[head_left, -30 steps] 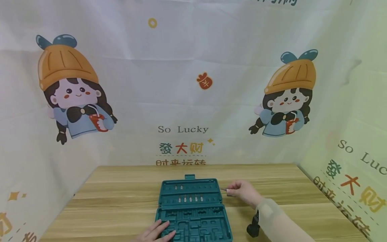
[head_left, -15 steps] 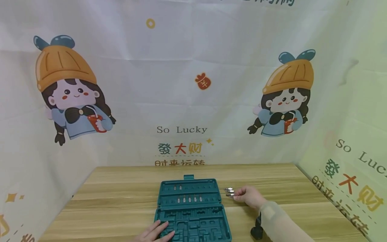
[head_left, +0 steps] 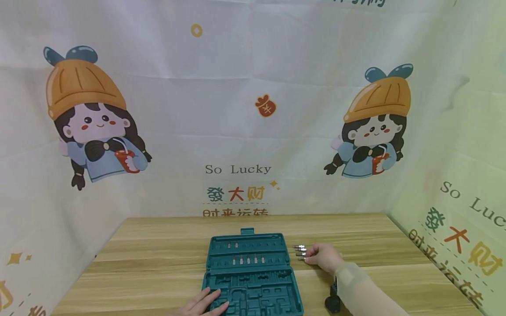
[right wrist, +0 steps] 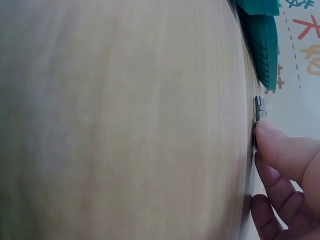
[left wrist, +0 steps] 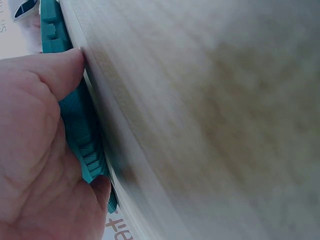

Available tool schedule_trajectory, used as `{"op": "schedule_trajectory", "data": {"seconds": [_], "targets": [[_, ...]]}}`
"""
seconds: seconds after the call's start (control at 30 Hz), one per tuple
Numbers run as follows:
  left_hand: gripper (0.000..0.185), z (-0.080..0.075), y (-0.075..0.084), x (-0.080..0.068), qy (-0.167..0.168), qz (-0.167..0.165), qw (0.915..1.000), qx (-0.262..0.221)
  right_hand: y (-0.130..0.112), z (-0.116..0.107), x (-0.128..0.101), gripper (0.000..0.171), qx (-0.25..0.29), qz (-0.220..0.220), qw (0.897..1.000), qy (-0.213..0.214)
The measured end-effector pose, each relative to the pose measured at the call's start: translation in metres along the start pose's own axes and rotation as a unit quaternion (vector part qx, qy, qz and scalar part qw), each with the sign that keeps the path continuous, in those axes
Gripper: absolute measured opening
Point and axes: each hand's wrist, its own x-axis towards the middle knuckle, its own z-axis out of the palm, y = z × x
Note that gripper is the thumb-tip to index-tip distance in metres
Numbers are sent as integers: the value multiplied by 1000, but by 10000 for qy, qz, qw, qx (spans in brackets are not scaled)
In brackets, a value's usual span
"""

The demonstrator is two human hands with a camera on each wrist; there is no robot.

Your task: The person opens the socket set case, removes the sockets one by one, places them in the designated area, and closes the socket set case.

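A green plastic case [head_left: 253, 267] lies spread open on the wooden table, its moulded recesses facing up. Several small metal screwdriver bits [head_left: 248, 260] stand in slots of its far half. My left hand [head_left: 200, 303] rests its extended fingers over the case's near left edge; the left wrist view shows a thumb [left wrist: 65, 72] at the green side wall. Right of the case, my right hand [head_left: 325, 257] pinches a small metal bit [right wrist: 260, 107] low at the tabletop. Several more loose bits [head_left: 299, 247] lie side by side just beyond its fingertips.
A black wrist camera [head_left: 333, 303] hangs under the right forearm. Wood-grain tabletop [head_left: 158, 254] surrounds the case. A printed cloth [head_left: 237, 131] hangs behind the table and along both sides.
My right hand first moved right and nearer, uncovering the loose bits beside the case, then shifted slightly to another bit at the near end of the row. The left hand stayed on the case.
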Motion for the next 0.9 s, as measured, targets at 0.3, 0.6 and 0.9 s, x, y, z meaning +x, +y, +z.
{"op": "schedule_trajectory", "data": {"seconds": [0.3, 0.6, 0.9], "targets": [[56, 3, 0, -2, 345, 108, 9992, 188, 2, 3, 1, 13, -10, -19, 10000, -19], [57, 3, 1, -3, 282, 167, 9995, -3, -5, -2, -3, 12, 538, 167, 9982, -199], [55, -18, -2, 6, -861, -25, 9935, -746, -56, 1, 5, 7, 983, -312, 9941, -320]]}}
